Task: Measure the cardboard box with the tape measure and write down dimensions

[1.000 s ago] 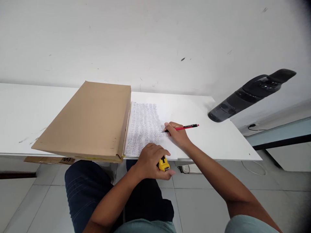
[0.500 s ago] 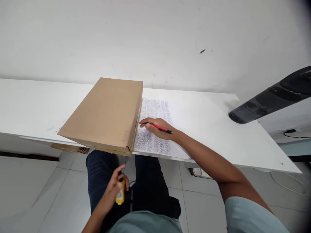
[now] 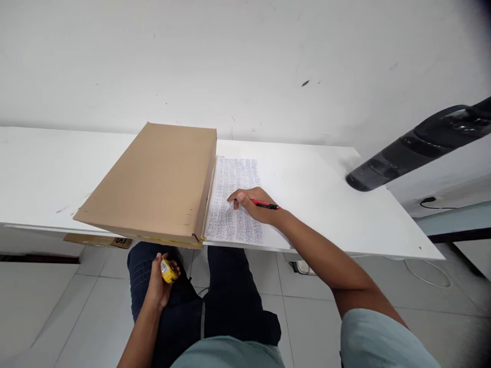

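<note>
My left hand [image 3: 161,281] is closed around a yellow tape measure [image 3: 169,271] with a white label, held over my left thigh below the table edge. In my right hand [image 3: 255,202] is a red and black pen [image 3: 264,204], its upper end pointing back toward my wrist. That hand rests on a sheet of paper [image 3: 218,225] filled with rows of small blue handwriting. Where the pen's tip meets the paper is hard to make out. Left of the sheet lies a large brown cardboard box [image 3: 153,179], its right side along the paper's edge.
The white table [image 3: 307,204] runs along a white wall [image 3: 192,61]. A dark cylindrical appliance [image 3: 383,163] leans at the table's right end. Under the table's left part is another piece of cardboard [image 3: 95,240]. A cable [image 3: 429,276] lies on the tiled floor.
My left hand has moved left and slightly up, turning the tape measure over in its grip. My right hand with the pen has shifted slightly right across the paper. The camera view has moved slightly right.
</note>
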`<state>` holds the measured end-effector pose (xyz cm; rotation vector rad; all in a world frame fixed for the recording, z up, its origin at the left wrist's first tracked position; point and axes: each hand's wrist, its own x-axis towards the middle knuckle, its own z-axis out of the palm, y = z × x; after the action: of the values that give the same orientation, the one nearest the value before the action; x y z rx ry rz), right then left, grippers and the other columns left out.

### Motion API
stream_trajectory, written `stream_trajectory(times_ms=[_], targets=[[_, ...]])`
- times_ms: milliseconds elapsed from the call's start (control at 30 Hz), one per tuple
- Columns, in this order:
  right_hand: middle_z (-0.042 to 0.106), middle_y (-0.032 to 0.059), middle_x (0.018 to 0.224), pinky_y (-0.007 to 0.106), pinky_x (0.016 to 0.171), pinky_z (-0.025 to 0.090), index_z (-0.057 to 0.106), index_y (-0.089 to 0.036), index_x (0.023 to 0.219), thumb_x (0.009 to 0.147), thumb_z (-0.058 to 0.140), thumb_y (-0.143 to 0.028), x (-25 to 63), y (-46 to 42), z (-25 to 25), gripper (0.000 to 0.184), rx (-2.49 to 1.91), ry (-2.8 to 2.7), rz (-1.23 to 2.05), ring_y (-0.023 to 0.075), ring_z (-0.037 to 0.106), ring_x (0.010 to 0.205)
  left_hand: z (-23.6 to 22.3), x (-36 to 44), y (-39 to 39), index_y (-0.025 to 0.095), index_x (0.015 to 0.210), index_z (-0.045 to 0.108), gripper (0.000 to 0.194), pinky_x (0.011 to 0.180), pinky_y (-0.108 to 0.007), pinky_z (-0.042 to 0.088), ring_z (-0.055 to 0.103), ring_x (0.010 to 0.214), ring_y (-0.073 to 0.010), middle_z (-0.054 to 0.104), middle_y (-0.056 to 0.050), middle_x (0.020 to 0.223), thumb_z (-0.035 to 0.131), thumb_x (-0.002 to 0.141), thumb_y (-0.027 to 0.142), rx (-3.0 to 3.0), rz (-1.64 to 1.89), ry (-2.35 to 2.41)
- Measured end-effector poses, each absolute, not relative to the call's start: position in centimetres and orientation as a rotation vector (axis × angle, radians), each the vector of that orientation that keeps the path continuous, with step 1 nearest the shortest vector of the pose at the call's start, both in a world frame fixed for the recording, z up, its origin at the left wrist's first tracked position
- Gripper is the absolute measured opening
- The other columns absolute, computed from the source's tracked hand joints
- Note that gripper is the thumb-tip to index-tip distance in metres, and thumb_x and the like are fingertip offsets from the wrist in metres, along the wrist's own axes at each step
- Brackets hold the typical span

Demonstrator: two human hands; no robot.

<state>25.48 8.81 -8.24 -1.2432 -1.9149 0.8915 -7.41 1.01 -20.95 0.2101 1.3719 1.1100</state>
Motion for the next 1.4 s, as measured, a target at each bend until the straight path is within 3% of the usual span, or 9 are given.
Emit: stream_trajectory(times_ms=[100,233,433,633,800,1033,1267,1400], targets=[[0.076,0.0057,0.079,0.032,0.066,0.050,0.077,-0.020,0.092,0.097,0.032,-0.077,25.9,8.9,-8.3,0.073,-1.264,-1.941,0.897,0.0183,0.068,0.071,-21.5,-7.4,1.5,0.020,0.096,0.054,0.024,0.050,-0.025,0.052,0.063,0.053,-0.0166,0.063,0.000,0.065,0.049,0.098,0.043,0.181,1.095,1.404],[0.077,0.0071,0.082,0.032,0.066,0.050,0.078,-0.020,0.095,0.097,0.030,-0.077,26.9,9.2,-8.1,0.074,-1.335,-1.810,0.967,0.0183,0.068,0.072,-21.7,-7.5,1.5,0.021,0.098,0.054,0.021,0.050,-0.024,0.052,0.063,0.052,-0.0165,0.064,0.000,0.065,0.048,0.099,0.041,0.178,1.092,1.424],[0.068,0.0021,0.063,0.030,0.058,0.044,0.078,-0.020,0.085,0.098,0.038,-0.073,26.8,8.8,-7.8,0.067,-1.390,-1.863,1.041,0.0150,0.059,0.057,-22.0,-7.4,1.5,0.021,0.101,0.056,0.023,0.052,-0.024,0.052,0.064,0.053,-0.0165,0.065,0.000,0.066,0.050,0.099,0.043,0.187,1.081,1.445],[0.077,0.0059,0.084,0.030,0.060,0.045,0.076,-0.020,0.097,0.098,0.034,-0.075,27.7,9.3,-7.1,0.069,-1.449,-1.790,0.847,0.0157,0.063,0.062,-21.8,-7.2,1.7,0.022,0.101,0.056,0.028,0.051,-0.024,0.051,0.063,0.053,-0.0158,0.064,0.002,0.067,0.059,0.093,0.049,0.195,1.069,1.441],[0.074,0.0053,0.083,0.031,0.066,0.044,0.073,-0.022,0.097,0.100,0.026,-0.074,28.1,9.6,-7.1,0.071,-1.586,-1.712,0.515,0.0196,0.067,0.074,-21.8,-7.1,1.7,0.021,0.103,0.055,0.031,0.051,-0.024,0.051,0.062,0.053,-0.0154,0.063,0.002,0.067,0.059,0.093,0.050,0.204,1.075,1.433],[0.076,0.0068,0.097,0.036,0.073,0.047,0.070,-0.024,0.116,0.098,0.027,-0.077,28.5,10.7,-8.2,0.070,-1.579,-1.527,0.440,0.0207,0.066,0.075,-22.1,-7.2,1.7,0.020,0.105,0.056,0.028,0.051,-0.024,0.051,0.063,0.054,-0.0163,0.063,0.001,0.066,0.053,0.096,0.047,0.212,1.079,1.419],[0.072,0.0050,0.079,0.039,0.081,0.049,0.076,-0.024,0.103,0.096,0.023,-0.080,29.9,11.7,-9.0,0.078,-1.556,-1.375,0.564,0.0209,0.067,0.081,-21.9,-7.1,1.6,0.020,0.106,0.056,0.027,0.053,-0.024,0.051,0.062,0.055,-0.0162,0.064,0.000,0.067,0.046,0.099,0.044,0.219,1.066,1.430],[0.075,0.0045,0.080,0.038,0.079,0.048,0.077,-0.024,0.096,0.095,0.033,-0.080,29.3,11.2,-8.7,0.071,-1.642,-1.483,0.650,0.0210,0.068,0.079,-21.7,-7.1,1.6,0.020,0.105,0.056,0.028,0.053,-0.024,0.051,0.063,0.054,-0.0162,0.064,0.000,0.067,0.047,0.099,0.045,0.213,1.068,1.430]])
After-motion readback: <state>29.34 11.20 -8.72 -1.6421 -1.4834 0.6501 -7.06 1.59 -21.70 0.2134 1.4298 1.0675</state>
